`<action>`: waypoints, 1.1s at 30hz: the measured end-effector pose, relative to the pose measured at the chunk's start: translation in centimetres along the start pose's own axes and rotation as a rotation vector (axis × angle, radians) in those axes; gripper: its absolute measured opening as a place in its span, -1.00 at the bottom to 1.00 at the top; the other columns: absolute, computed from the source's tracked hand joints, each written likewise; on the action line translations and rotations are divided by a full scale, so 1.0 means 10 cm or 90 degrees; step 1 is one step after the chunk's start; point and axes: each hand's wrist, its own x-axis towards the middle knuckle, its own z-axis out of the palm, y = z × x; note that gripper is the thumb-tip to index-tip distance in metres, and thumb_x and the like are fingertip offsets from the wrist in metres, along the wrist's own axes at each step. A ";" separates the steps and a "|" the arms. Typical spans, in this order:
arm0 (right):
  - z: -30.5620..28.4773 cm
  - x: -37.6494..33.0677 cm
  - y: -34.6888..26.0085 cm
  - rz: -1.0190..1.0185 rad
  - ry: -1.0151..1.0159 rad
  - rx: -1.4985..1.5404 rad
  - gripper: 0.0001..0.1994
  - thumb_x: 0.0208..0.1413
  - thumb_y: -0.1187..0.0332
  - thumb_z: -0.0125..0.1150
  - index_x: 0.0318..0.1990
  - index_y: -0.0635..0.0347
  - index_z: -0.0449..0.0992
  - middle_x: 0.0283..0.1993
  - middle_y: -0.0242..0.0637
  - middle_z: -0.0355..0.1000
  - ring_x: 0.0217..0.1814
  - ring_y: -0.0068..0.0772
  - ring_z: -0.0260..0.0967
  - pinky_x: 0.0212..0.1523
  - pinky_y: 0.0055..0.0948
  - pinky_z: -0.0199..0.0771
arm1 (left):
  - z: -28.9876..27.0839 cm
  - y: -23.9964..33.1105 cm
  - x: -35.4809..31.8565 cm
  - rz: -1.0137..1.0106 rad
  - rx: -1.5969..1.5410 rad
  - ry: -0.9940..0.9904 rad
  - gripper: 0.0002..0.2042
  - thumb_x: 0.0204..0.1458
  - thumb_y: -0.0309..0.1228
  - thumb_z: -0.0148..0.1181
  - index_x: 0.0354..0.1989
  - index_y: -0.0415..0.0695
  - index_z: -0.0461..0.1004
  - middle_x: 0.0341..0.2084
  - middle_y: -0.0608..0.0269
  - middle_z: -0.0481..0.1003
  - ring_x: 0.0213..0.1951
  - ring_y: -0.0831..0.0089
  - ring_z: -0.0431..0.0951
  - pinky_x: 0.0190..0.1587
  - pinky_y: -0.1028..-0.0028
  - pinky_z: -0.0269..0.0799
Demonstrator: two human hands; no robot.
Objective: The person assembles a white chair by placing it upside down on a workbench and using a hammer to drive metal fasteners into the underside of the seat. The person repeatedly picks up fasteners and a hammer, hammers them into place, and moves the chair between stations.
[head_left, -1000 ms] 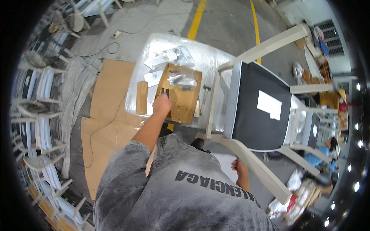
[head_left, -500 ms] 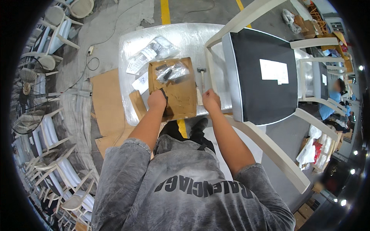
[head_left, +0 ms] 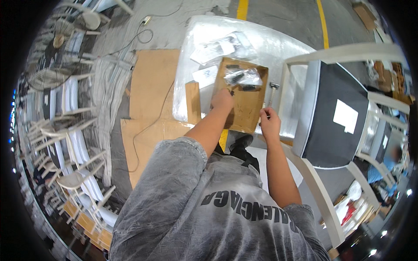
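Observation:
A shallow brown cardboard tray box (head_left: 250, 123) lies on a plastic-wrapped surface in front of me. My left hand (head_left: 222, 100) is closed over the tray's left side, with a small dark piece (head_left: 231, 93) showing at its fingertips; its kind cannot be made out. Clear plastic bags (head_left: 251, 77) with black parts lie in the tray's far end. My right hand (head_left: 271, 123) is beside the tray's right edge, thumb and fingers pinched together; what they hold, if anything, is too small to name. Just beyond it lies a hammer (head_left: 273, 88), apart from the fingers.
An overturned white-framed chair (head_left: 333, 117) with a black underside rests at the right. Papers (head_left: 205, 77) and a bagged packet (head_left: 239, 42) lie left of and beyond the tray, near a cardboard piece (head_left: 193, 102). Many chairs (head_left: 74, 178) and a fan (head_left: 45, 78) stand at the left.
My view has swung left, so the scene sits further right. My left hand has moved farther up the tray's left side. My right hand stays near the tray's right edge, its fingers pinched.

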 end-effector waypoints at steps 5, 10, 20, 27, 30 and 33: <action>0.41 0.15 -0.99 -0.229 -0.100 -0.010 -0.83 0.17 0.34 0.22 -0.25 0.29 0.58 -0.28 -0.07 0.55 -0.24 -0.10 0.53 -0.16 -0.28 0.50 | 0.03 -0.25 -0.11 0.078 -0.064 -0.008 -0.68 0.16 -0.20 0.12 -0.07 -0.14 0.61 -0.13 -0.08 0.62 -0.02 -0.07 0.60 0.02 0.11 0.53; 1.50 0.50 -1.68 -0.359 -0.465 -0.297 -0.60 0.07 0.20 0.30 -0.01 0.25 0.48 -0.17 0.03 0.56 -0.14 0.01 0.56 -0.07 -0.16 0.54 | 0.13 -0.31 -0.39 0.316 -0.250 0.086 -0.56 0.16 -0.13 0.14 0.15 -0.09 0.44 0.08 0.00 0.52 0.07 -0.07 0.53 0.08 0.14 0.48; 1.80 0.75 -1.15 -0.401 -0.395 -0.356 -0.71 0.01 0.13 0.28 -0.26 0.15 0.60 -0.32 0.00 0.57 -0.18 0.04 0.55 -0.18 -0.07 0.52 | 0.26 -0.30 -1.29 0.659 -0.106 -0.056 -0.47 0.17 -0.15 0.19 0.28 -0.08 0.34 0.28 0.06 0.37 0.31 0.15 0.32 0.35 0.23 0.21; -0.21 -0.76 -1.64 -0.424 -0.107 0.046 -0.88 0.06 0.34 0.32 -0.26 0.11 0.58 -0.31 -0.18 0.45 -0.30 -0.04 0.44 -0.29 -0.16 0.44 | -0.04 -0.54 -1.48 0.646 -0.091 -0.381 -0.57 0.15 -0.20 0.16 0.11 -0.20 0.46 -0.04 0.01 0.58 -0.02 0.16 0.60 0.07 0.25 0.48; -1.06 -1.50 -1.41 -0.476 -0.151 0.025 -0.85 0.05 0.39 0.33 -0.21 0.12 0.58 -0.26 -0.21 0.40 -0.27 -0.07 0.45 -0.28 -0.17 0.46 | 0.20 -0.73 -1.37 0.902 -0.126 -0.208 -0.56 0.14 -0.19 0.20 0.10 -0.24 0.47 -0.09 -0.03 0.60 -0.07 0.15 0.61 -0.03 0.17 0.55; -1.64 -1.99 -0.59 -0.528 -0.131 -0.036 -0.79 0.05 0.40 0.33 -0.14 0.13 0.55 -0.27 -0.21 0.37 -0.24 -0.06 0.47 -0.26 -0.16 0.49 | 0.35 -0.39 -1.50 0.791 -0.179 -0.404 -0.56 0.11 -0.19 0.23 0.06 -0.26 0.48 -0.17 -0.04 0.60 -0.17 0.17 0.63 -0.16 0.19 0.59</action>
